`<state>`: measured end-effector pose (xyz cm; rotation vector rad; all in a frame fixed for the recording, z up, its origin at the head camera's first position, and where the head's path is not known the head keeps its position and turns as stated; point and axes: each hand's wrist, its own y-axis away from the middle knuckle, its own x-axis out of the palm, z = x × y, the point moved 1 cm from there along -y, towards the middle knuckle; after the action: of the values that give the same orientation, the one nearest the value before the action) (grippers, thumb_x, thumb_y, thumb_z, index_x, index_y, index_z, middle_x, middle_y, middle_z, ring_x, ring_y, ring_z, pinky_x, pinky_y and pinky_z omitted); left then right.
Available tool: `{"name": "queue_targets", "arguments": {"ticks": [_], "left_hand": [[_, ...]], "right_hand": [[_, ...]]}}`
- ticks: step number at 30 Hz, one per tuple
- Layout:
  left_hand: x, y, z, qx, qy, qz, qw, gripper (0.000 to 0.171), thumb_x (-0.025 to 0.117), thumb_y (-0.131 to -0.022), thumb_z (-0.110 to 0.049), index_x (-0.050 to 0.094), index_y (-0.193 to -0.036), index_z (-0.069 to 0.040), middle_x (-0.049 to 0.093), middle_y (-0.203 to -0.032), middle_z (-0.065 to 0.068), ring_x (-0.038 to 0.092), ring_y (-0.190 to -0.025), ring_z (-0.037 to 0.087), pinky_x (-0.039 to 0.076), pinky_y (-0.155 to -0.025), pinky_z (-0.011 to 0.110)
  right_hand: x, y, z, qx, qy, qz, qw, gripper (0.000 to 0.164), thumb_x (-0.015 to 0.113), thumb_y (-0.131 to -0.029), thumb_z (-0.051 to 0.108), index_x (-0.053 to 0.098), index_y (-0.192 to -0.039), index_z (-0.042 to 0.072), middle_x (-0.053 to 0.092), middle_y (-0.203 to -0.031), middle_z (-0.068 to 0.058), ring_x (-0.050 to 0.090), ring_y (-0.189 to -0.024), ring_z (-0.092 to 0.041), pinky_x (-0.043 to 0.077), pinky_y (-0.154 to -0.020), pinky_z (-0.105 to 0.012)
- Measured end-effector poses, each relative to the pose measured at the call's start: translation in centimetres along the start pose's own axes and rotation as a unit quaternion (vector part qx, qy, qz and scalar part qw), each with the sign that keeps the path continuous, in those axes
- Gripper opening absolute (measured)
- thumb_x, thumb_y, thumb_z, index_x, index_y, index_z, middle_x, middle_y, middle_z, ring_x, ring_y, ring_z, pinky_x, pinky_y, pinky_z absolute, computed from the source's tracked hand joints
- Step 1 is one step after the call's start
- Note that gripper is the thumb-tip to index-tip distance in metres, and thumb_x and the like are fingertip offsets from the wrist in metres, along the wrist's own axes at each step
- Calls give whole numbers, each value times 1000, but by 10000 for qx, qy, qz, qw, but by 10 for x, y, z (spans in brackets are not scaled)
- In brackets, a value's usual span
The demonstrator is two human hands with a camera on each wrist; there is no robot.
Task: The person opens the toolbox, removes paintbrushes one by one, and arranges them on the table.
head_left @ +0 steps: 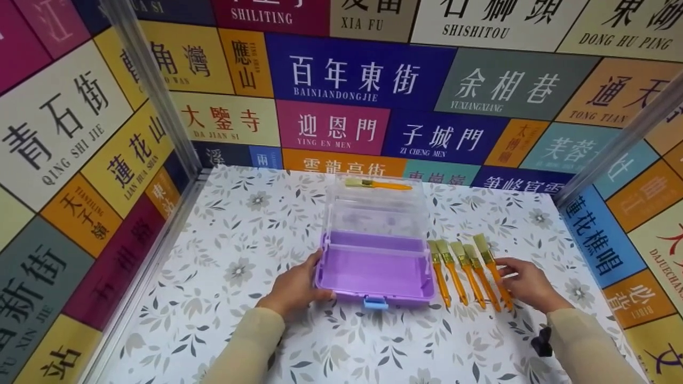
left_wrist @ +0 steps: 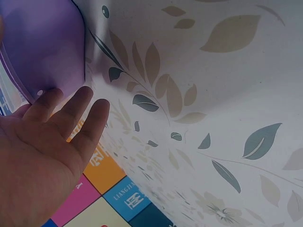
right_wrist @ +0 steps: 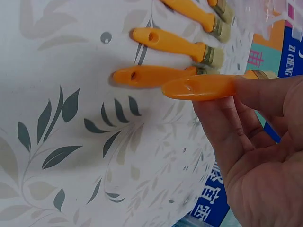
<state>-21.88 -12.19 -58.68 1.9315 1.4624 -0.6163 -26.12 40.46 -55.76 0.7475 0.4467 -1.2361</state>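
A purple plastic box (head_left: 379,272) with its clear lid (head_left: 376,213) swung back lies on the table. My left hand (head_left: 291,288) holds the box at its near left corner, thumb at the front edge. In the left wrist view its fingers (left_wrist: 83,106) lie along the purple side wall. My right hand (head_left: 528,282) pinches the orange handle of a flat paintbrush (right_wrist: 199,87) between thumb and fingers. That handle is raised above the neighbouring brush. Several similar paintbrushes (head_left: 453,272) lie in a row between the box and this hand, bristles pointing away.
One more paintbrush (head_left: 392,185) lies crosswise at the far end of the clear lid. A light blue latch (head_left: 375,303) is on the box's front. The table (head_left: 235,320) has a leaf-patterned cover. Panels with printed place names (head_left: 363,69) stand around it at the back and sides.
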Motion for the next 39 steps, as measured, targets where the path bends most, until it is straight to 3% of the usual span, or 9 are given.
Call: {"name": "queue_targets", "arguments": {"ticks": [8,21,30,39], "left_hand": [[0,-1,2,258,-242,-132,9993,112,87,-71,-51,24,-160,-24,51,-147,11,53,-127,34,42,-106,49],[1,-1,1,0,-78,-27,10000,115,86,-69,-52,20,-161,-29,47,-150,10,49,-131,34,38,-109,51],[0,-1,1,93,-97,-55,9999,113,86,-70,-52,22,-160,-29,46,-151,9,48,-131,33,37,-110,48],[-1,0,2,356,-232,-152,9990,113,86,-71,-51,23,-160,-23,51,-145,15,53,-126,36,41,-106,50]], "right_hand": [[-2,-3,-15,210,-49,80,9997,56,57,-91,-8,40,-145,-9,56,-118,-29,64,-89,-32,59,-70,-42],[1,-18,-32,877,73,94,9961,56,61,-91,1,44,-143,-7,57,-115,-23,59,-88,-30,59,-71,-37],[3,-26,-41,792,413,66,9960,54,61,-91,3,46,-141,-9,59,-112,-22,59,-88,-28,58,-69,-36],[6,-29,-40,944,373,-12,9948,54,57,-88,0,47,-141,-9,59,-115,-25,60,-90,-29,57,-68,-35]]}}
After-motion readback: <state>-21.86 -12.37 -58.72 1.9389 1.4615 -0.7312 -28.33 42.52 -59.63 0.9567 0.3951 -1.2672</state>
